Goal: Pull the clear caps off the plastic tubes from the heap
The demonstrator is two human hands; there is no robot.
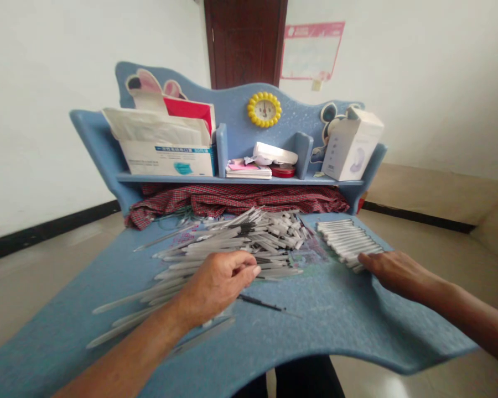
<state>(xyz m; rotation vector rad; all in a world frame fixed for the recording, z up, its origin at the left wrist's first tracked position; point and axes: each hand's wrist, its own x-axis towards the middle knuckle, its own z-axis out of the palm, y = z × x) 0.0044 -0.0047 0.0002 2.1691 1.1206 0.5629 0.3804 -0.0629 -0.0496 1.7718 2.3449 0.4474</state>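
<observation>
My left hand [219, 282] is over the near edge of a heap of pen parts [232, 243], its fingers curled and the thumb drawn in toward the index finger. Anything pinched there is too hidden to name. Just below its fingertips a black pen refill [259, 302] lies on the blue desk. At the right, my right hand [398, 272] has its fingers closed at the near end of a neat row of white pens [348, 239], apparently around the nearest pen. The heap mixes translucent barrels, dark refills and small white caps [284, 224].
A clear plastic sleeve [205, 334] lies near my left forearm. Behind the heap is a red checked cloth [240, 199]. The desk's shelf holds a mask box [170, 157], papers [249, 172], a red tin [283, 172] and a white box [352, 146] beneath a yellow clock [264, 109].
</observation>
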